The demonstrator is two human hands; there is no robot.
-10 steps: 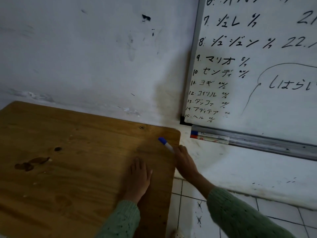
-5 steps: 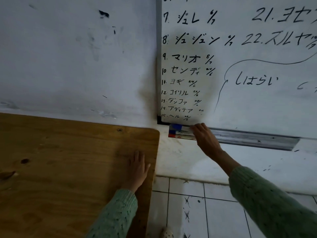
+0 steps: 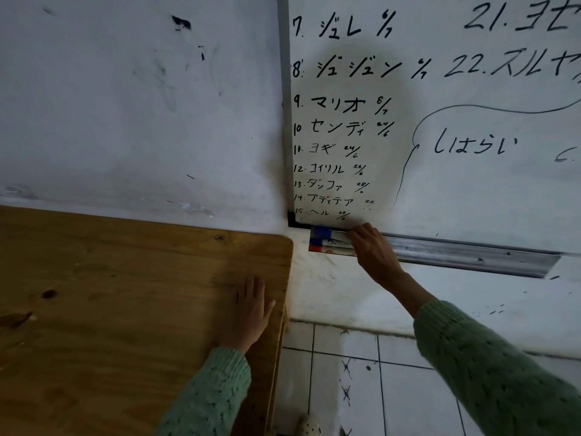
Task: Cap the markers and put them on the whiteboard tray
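Note:
A metal whiteboard tray (image 3: 465, 253) runs under the whiteboard (image 3: 440, 136). At its left end lie three capped markers: a blue-capped one (image 3: 327, 233) at the back, another blue-capped one (image 3: 323, 242) and a red-capped one (image 3: 320, 248) in front. My right hand (image 3: 372, 250) reaches to the tray, fingertips closed on the back blue-capped marker's white barrel. My left hand (image 3: 251, 306) rests flat on the wooden table, fingers spread, holding nothing.
The wooden table (image 3: 125, 309) fills the lower left, its right edge next to the tray's left end. A white wall (image 3: 141, 105) stands behind it. Tiled floor (image 3: 377, 388) shows below between my green sleeves.
My right hand carried the blue-capped marker from the table's corner up to the tray's left end and now holds it there. The camera view shifted right. My left hand stayed flat.

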